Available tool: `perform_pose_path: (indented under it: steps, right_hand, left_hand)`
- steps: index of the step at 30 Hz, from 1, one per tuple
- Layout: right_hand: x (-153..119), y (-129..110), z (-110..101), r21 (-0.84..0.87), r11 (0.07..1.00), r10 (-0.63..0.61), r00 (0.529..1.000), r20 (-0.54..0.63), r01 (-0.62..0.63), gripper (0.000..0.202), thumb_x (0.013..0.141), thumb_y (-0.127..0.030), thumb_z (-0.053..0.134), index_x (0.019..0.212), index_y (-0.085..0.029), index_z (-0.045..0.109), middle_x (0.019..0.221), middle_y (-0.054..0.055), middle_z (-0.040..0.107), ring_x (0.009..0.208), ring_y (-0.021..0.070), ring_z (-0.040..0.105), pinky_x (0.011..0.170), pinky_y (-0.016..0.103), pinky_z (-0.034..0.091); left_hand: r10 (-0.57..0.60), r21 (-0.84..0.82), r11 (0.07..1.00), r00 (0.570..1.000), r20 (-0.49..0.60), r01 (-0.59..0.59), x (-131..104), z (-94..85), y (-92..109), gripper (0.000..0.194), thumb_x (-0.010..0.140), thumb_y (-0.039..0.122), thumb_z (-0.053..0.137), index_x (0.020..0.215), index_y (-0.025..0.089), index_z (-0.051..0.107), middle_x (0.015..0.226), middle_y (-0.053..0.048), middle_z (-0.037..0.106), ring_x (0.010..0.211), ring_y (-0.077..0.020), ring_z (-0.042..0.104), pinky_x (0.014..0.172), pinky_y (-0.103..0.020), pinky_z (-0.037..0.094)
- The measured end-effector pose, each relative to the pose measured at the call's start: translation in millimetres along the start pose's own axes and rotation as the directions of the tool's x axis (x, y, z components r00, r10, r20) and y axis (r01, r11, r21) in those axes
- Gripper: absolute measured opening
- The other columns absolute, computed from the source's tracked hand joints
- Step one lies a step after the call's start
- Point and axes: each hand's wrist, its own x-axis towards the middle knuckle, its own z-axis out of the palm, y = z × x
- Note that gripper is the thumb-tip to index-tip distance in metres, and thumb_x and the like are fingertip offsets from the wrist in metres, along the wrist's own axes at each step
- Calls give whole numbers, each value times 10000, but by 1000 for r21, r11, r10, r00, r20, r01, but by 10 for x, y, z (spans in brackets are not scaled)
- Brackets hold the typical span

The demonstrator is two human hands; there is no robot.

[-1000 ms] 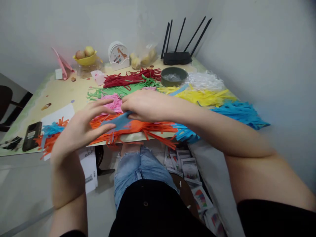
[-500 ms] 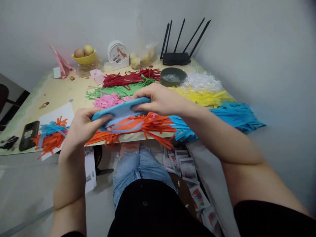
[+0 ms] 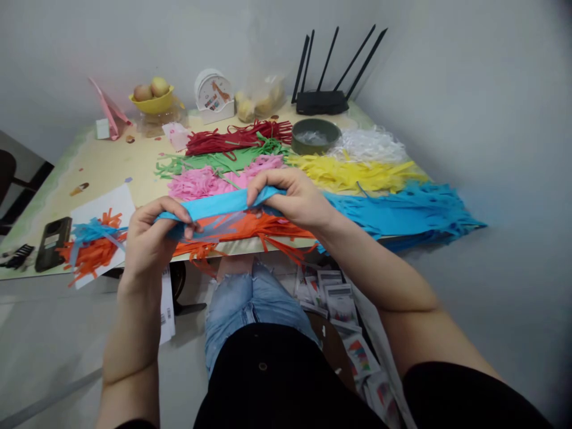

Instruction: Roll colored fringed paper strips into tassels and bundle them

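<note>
From where I stand, the left hand and the right hand each pinch one end of a blue paper strip, stretched between them above the orange fringe at the table's near edge. Pink fringe lies just behind, and a phone rests off to the left.

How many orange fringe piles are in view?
2. One orange pile lies along the near edge of the table; a smaller orange pile lies partly on the white sheet, beside the phone. The left hand and blue strip may hide more.
</note>
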Motion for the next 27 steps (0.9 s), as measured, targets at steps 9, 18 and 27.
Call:
perform_pose_path:
  steps: [9, 18, 27]
  right_hand:
    - [-50, -48, 32, -332, 940, -102, 993, -51, 80, 179, 867, -322, 673, 894, -146, 688, 885, 46, 722, 792, 144, 643, 730, 256, 489]
    - [-99, -87, 65, -523, 852, -63, 989, -133, -16, 106, 839, -230, 641, 910, -157, 667, 904, 38, 716, 796, 165, 613, 737, 278, 438]
    - [-99, -54, 123, -71, 997, 25, 991, -128, -35, 166, 864, -318, 684, 920, -170, 734, 807, 15, 738, 674, 113, 675, 649, 236, 556]
  left_hand:
    - [279, 587, 769, 959, 49, -254, -91, 6, -20, 304, 865, 239, 718, 610, 185, 561, 593, 6, 575, 562, -106, 506, 554, -264, 374]
    - [242, 761, 628, 970, 11, -165, -105, 46, -22, 139, 841, 252, 743, 961, 205, 690, 828, 5, 714, 692, -125, 655, 661, -235, 497]
    - [-75, 233, 968, 992, -101, 97, -122, 47, -35, 195, 833, 289, 775, 970, 181, 690, 632, 1, 697, 604, -178, 723, 621, -288, 620]
